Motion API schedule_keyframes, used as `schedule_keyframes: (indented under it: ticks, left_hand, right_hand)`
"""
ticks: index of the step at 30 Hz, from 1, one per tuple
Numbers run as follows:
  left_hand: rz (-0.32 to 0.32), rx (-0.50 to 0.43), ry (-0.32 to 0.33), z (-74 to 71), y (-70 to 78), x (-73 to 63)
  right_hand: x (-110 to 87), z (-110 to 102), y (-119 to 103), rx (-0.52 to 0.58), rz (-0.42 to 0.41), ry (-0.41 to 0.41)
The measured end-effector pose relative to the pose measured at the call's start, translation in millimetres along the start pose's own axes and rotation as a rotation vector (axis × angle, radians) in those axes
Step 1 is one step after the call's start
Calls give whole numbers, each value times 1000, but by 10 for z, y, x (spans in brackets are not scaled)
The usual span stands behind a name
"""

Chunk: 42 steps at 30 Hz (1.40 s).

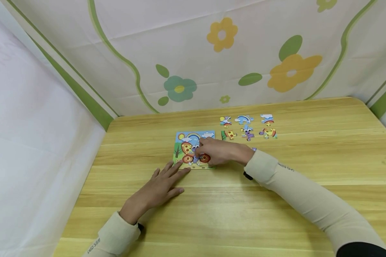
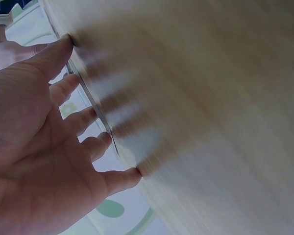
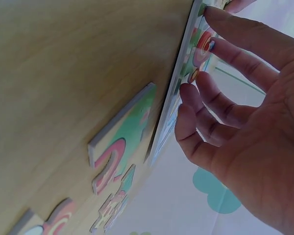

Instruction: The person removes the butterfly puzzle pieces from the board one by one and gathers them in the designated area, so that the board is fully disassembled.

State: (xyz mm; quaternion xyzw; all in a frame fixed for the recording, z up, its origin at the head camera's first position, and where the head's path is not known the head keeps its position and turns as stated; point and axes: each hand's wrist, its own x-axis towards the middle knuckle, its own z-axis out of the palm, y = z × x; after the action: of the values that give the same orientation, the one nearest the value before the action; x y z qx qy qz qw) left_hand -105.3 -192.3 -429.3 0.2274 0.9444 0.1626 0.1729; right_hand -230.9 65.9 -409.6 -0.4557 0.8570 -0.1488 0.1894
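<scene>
A picture puzzle board [image 1: 177, 143] with a butterfly, sun and rainbow lies flat on the wooden table. Over its right half is my right hand [image 1: 217, 151], which hides part of the picture. In the right wrist view, the bent fingers [image 3: 225, 100] rest at the board's surface, thumb and index fingertips apart; no piece shows clearly between them. At the lower left corner, the left hand [image 1: 159, 191] lies spread. Some of its fingertips touch the board's near edge [image 2: 90, 98], while its thumb stays on the table.
Several loose puzzle pieces [image 1: 247, 132] lie in rows to the right of the board. A purple piece [image 1: 254, 149] is partly hidden behind the right wrist. A white flowered curtain [image 1: 115, 64] stands behind the table [image 1: 231, 217] and at its sides.
</scene>
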Motion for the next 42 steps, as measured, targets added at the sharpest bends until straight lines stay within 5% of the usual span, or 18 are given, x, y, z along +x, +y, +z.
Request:
schedule_keyframes:
  ticks: [27,42]
  left_hand:
    - [-3,2,-6,-5,4,0]
    - [2,0,-2,-28,29,-9]
  right_hand:
    - [-12,23,-24,40,-5,4]
    - [-106,0,27,62,-3,76]
